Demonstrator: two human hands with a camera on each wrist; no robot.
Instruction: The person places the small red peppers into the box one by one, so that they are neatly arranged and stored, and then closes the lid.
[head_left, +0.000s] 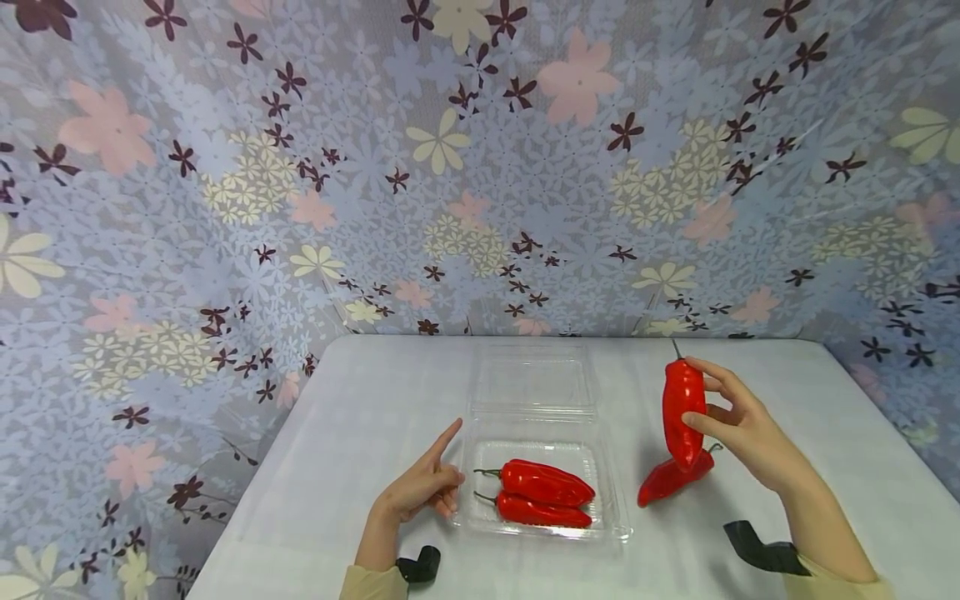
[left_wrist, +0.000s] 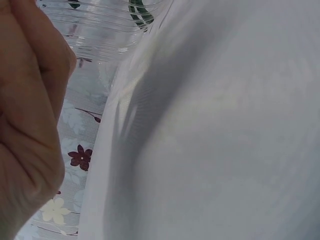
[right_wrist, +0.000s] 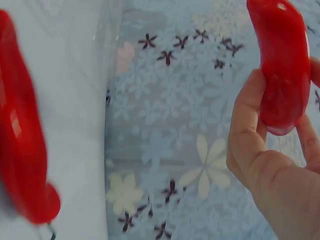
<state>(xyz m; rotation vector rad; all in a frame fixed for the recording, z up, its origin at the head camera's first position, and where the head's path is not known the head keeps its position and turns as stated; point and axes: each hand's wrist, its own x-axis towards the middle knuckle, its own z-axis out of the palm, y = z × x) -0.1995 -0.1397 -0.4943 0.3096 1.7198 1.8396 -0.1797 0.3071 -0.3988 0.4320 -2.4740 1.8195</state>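
Observation:
My right hand (head_left: 738, 425) pinches a glossy red pepper (head_left: 683, 408) between thumb and fingers and holds it upright above the table, stem up. Below it a second red pepper (head_left: 667, 479) lies on the table, partly hidden by the held one. Two more red peppers (head_left: 546, 483) lie side by side in a clear plastic clamshell container (head_left: 465, 500), stems to the left. Beside that container's left rim is my left hand (head_left: 420, 487), its index finger straight and its other fingers loosely bent. Whether it touches the rim cannot be told.
The container's clear lid (head_left: 532, 382) lies folded back toward the far edge of the white table (head_left: 360, 400). A flower-patterned cloth (head_left: 480, 167) hangs behind the table. Black straps (head_left: 765, 550) sit at the wrists.

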